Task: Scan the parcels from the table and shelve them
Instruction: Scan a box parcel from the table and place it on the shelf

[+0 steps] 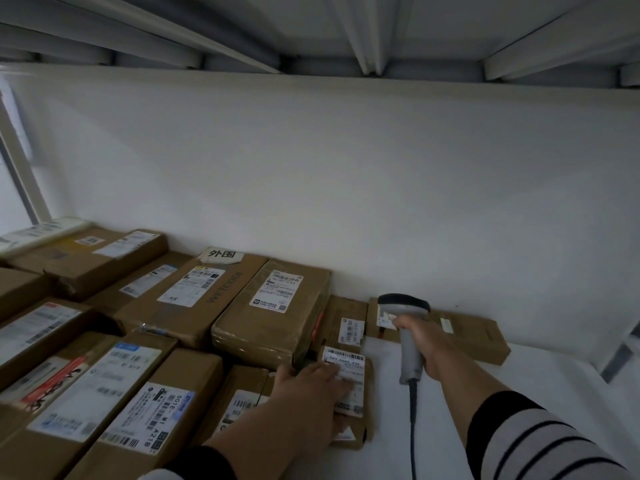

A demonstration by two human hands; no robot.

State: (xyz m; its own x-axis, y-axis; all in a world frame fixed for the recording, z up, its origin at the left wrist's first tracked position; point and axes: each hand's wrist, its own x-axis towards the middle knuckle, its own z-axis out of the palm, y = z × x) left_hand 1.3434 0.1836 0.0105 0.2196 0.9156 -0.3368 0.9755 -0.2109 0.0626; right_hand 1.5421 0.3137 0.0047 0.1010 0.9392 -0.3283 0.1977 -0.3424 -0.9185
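Head view, parcel placement on the shelf. My left hand (pixel 311 382) lies flat, fingers nearly straight, on the small flat brown cardboard parcel with a white barcode label (pixel 349 393), which sits on the white shelf board (pixel 519 382) at about five o'clock from the large tape-wrapped brown carton (pixel 273 313) and touching its near face. My right hand (pixel 422 344), at three o'clock from the parcel and apart from it, is wrapped around the handle of the grey corded handheld barcode scanner (pixel 407 327), whose head faces the back wall. I judge the parcel light and stiff, its low profile unlikely to tip; the glossy label looks slippery under a palm, so I would take hold across the bare cardboard edges at its long sides. The rows of brown cartons (pixel 145 341) fill the shelf from nine to eleven o'clock.
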